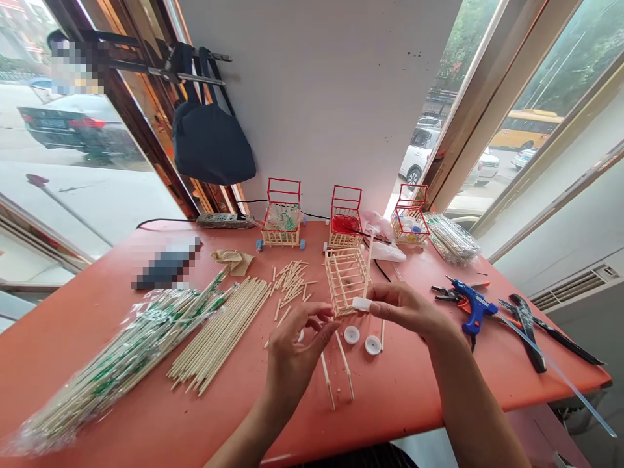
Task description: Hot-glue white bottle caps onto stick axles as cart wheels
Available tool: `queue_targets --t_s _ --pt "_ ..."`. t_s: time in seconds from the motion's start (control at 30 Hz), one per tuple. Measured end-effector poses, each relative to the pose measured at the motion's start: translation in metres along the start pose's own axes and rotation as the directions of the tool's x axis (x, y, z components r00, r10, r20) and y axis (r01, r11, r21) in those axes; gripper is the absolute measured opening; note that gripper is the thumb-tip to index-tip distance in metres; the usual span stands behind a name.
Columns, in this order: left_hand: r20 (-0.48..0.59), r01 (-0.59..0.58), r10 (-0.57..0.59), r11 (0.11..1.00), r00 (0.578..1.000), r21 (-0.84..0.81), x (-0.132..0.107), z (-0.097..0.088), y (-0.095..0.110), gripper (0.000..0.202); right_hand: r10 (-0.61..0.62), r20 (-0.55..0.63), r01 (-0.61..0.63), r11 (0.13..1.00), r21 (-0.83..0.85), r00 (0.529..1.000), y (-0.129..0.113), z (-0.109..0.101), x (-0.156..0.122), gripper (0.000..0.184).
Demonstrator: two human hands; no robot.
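My right hand (400, 307) pinches a white bottle cap (361, 303) that sits on a thin wooden stick (367, 276), just in front of an unpainted stick-built cart basket (347, 277). My left hand (297, 344) hovers close beside it, fingers curled towards the cap, with nothing visibly in them. Two more white caps (361, 339) lie on the red table (78, 312) below my hands, next to two loose sticks (336, 374).
Three finished red-handled stick carts (345, 218) stand at the table's back. Bundles of chopsticks (146, 338) lie left, cut pieces (291, 281) in the middle. A blue glue gun (470, 305), pliers and black cutters (529, 325) lie right. A dark bag (212, 140) hangs behind.
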State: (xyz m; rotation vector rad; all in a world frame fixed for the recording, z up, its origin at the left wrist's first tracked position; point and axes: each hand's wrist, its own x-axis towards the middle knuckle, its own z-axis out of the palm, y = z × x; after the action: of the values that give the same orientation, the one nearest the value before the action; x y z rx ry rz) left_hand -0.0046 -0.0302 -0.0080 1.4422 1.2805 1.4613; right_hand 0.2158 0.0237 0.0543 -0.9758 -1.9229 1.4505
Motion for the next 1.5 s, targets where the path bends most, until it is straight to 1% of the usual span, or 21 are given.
queue_targets --t_s 0.07,0.17,0.33,0.43,0.53,0.63,0.77,0.83,0.9,1.0,1.13,1.2,1.27,1.33,1.37,1.4,1.5 --pt "-0.003 -0.05 0.05 0.998 0.999 0.035 0.001 0.0 0.003 0.017 0.03 0.007 -0.031 0.999 0.03 1.0 -0.003 0.0 0.0 0.044" --pt "0.004 -0.109 0.109 0.991 0.994 0.076 0.004 -0.001 0.009 0.016 0.026 0.032 -0.027 0.999 0.039 0.999 -0.008 -0.001 0.001 0.045" --pt "0.017 -0.201 0.2 0.975 0.98 0.091 0.009 -0.002 0.024 0.017 0.019 0.063 -0.02 1.0 0.01 0.998 -0.024 -0.002 0.004 0.047" --pt "0.025 -0.251 0.25 0.965 0.968 0.078 0.011 -0.002 0.031 0.018 0.001 0.069 0.002 0.999 -0.05 0.998 -0.032 -0.002 0.007 0.051" --pt "0.007 -0.367 0.367 0.928 0.93 0.07 0.014 -0.002 0.035 0.02 -0.033 0.074 0.044 0.988 -0.15 0.997 -0.036 -0.004 0.01 0.054" --pt "-0.005 -0.488 0.492 0.865 0.871 0.119 0.017 -0.003 0.039 0.023 -0.055 0.08 0.072 0.972 -0.223 0.995 -0.038 -0.006 0.012 0.054" --pt "-0.002 -0.592 0.607 0.776 0.795 0.216 0.018 -0.002 0.041 0.026 -0.061 0.077 0.08 0.955 -0.285 0.995 -0.042 -0.005 0.014 0.055" --pt "-0.005 -0.62 0.642 0.743 0.767 0.251 0.019 -0.002 0.041 0.025 -0.07 0.074 0.09 0.948 -0.306 0.995 -0.043 -0.004 0.015 0.056" --pt "-0.012 -0.632 0.659 0.726 0.752 0.271 0.02 -0.001 0.04 0.024 -0.08 0.08 0.101 0.942 -0.319 0.994 -0.044 -0.003 0.015 0.056" --pt "-0.015 -0.634 0.665 0.718 0.747 0.288 0.021 0.001 0.038 0.024 -0.084 0.079 0.106 0.933 -0.343 0.993 -0.045 -0.002 0.016 0.056" --pt "-0.018 -0.65 0.689 0.691 0.725 0.316 0.023 0.002 0.035 0.021 -0.114 0.049 0.124 0.912 -0.391 0.992 -0.047 -0.002 0.017 0.057" --pt "-0.027 -0.653 0.698 0.684 0.716 0.325 0.024 0.002 0.034 0.021 -0.135 0.023 0.132 0.896 -0.425 0.991 -0.047 0.0 0.017 0.056" --pt "-0.042 -0.65 0.697 0.687 0.716 0.324 0.025 0.002 0.033 0.022 -0.163 -0.022 0.133 0.869 -0.478 0.986 -0.046 0.003 0.015 0.053" --pt "-0.058 -0.645 0.694 0.694 0.718 0.318 0.026 0.002 0.032 0.022 -0.226 -0.074 0.154 0.835 -0.528 0.971 -0.045 0.009 0.012 0.045" --pt "-0.066 -0.645 0.695 0.695 0.716 0.319 0.027 0.002 0.032 0.022 -0.274 -0.105 0.173 0.816 -0.551 0.956 -0.043 0.012 0.01 0.039" --pt "-0.073 -0.646 0.698 0.693 0.712 0.321 0.028 0.001 0.032 0.023 -0.327 -0.135 0.195 0.796 -0.573 0.935 -0.042 0.016 0.008 0.033" --pt "-0.079 -0.662 0.719 0.673 0.691 0.329 0.03 0.001 0.033 0.023 -0.479 -0.22 0.229 0.712 -0.664 0.849 -0.039 0.028 0.002 0.019"
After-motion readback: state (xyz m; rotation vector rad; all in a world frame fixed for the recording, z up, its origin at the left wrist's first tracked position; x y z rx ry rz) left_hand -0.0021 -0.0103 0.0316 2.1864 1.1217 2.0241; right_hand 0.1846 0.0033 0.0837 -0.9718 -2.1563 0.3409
